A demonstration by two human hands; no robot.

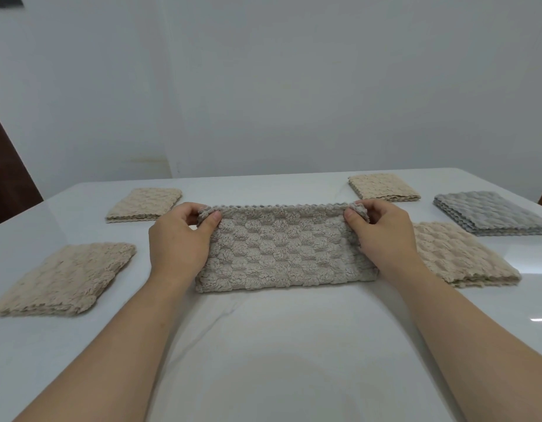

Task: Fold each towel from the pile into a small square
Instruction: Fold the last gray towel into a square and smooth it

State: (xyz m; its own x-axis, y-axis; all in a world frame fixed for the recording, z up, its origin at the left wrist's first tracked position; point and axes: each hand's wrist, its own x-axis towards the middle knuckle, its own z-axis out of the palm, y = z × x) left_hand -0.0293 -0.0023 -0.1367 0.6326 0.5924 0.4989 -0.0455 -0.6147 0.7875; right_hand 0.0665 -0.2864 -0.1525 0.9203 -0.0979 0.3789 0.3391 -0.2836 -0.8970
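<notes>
A fluffy grey-beige towel [282, 251] lies folded into a long rectangle in the middle of the white table [263, 345]. My left hand [178, 239] pinches its far left corner between thumb and fingers. At the far right corner my right hand [382, 236] pinches the same far edge. Both corners are lifted a little off the table, and the near folded edge rests flat.
Folded beige towels lie around: one at near left [65, 278], one at far left [144, 204], one at far right [384, 186], one beside my right hand [458, 257]. A grey towel stack [489, 214] sits at the right edge. A wall stands behind the table.
</notes>
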